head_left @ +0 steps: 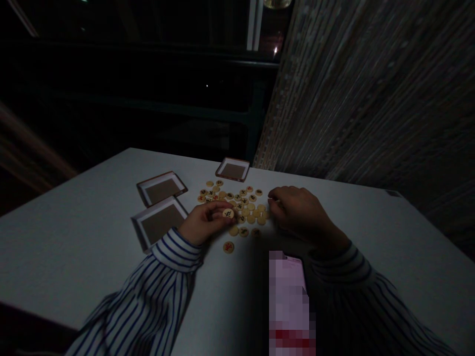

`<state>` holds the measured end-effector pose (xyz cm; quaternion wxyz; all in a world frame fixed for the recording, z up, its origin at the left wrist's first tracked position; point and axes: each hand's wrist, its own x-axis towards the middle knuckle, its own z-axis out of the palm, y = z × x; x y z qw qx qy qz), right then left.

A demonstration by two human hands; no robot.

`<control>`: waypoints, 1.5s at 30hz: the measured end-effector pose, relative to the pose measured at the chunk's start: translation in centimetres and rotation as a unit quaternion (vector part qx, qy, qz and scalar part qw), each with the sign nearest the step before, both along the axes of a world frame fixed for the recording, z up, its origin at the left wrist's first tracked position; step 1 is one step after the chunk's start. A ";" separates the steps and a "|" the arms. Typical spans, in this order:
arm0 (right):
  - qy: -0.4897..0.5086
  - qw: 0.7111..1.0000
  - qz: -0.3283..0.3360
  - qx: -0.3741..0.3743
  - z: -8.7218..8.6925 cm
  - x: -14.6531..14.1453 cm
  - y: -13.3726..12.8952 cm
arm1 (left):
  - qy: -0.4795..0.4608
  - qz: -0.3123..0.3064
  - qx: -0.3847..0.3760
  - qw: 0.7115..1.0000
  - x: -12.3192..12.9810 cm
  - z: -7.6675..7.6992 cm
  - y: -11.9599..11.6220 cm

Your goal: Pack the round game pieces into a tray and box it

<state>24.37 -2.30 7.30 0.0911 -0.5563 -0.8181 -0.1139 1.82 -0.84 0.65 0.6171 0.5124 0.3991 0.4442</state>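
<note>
While the left hand (202, 221) pinches a round, cream, black-marked disc (228, 213), the right hand (299, 211) curls near scattered cream discs (251, 206); whether its grip holds anything, I can't tell.

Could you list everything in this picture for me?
Table: one, white, beneath everything
Loose round pieces: dozens, pale, some marked red or black, mid-table
Held piece: one, pale with dark mark, at left fingertips
Shallow trays: three, brown-grey inside, two left, one far edge
Phone: one, pinkish screen, between forearms
Curtain: one, greyish, back right
Left hand: one, bare, left of pieces
Right hand: one, bare, right of pieces
Sleeves: two, blue-striped, both arms
</note>
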 end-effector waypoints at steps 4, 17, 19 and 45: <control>0.001 1.000 -0.003 -0.003 0.1 0.1 0.0 | -0.013 -0.005 0.016 1.000 0.3 -0.6 0.2; -0.025 0.999 -0.013 -0.042 1.1 1.7 -0.3 | -0.005 0.048 0.010 0.999 1.3 0.0 -0.2; -0.029 0.998 -0.012 -0.053 1.3 2.0 -0.5 | -0.008 0.057 0.002 0.998 1.4 0.0 -0.2; 0.046 0.998 0.030 -0.040 3.4 4.0 -2.0 | 0.003 0.051 0.034 0.998 7.8 3.9 0.7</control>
